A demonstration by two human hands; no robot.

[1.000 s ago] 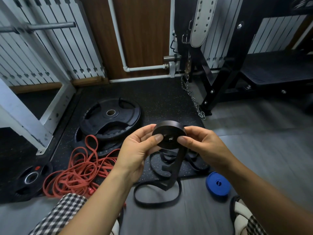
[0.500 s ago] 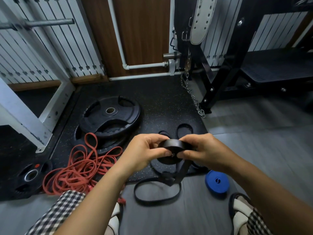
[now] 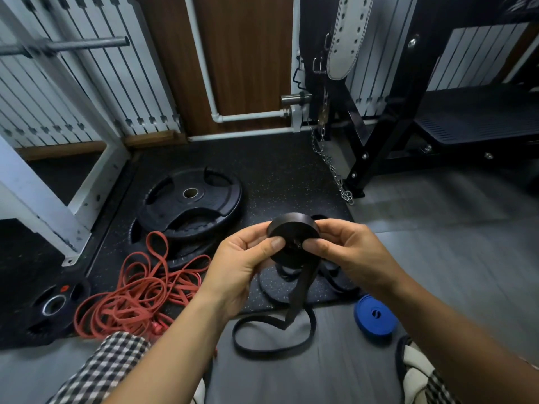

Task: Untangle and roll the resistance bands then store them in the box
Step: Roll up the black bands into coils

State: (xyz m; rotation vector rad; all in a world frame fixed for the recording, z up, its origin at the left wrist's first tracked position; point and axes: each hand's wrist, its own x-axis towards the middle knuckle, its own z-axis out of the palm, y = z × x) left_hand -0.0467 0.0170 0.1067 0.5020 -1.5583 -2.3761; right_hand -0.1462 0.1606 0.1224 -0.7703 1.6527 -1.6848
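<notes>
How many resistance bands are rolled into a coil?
2. The black rubber band coil is held by the left hand and right hand, tail hanging loose; the blue rolled band lies on the grey floor. The red band tangle may hide more.

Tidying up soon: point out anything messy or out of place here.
The red bands lie in a tangled heap beside the weight plates; the black band trails an unrolled tail onto the floor.
</notes>
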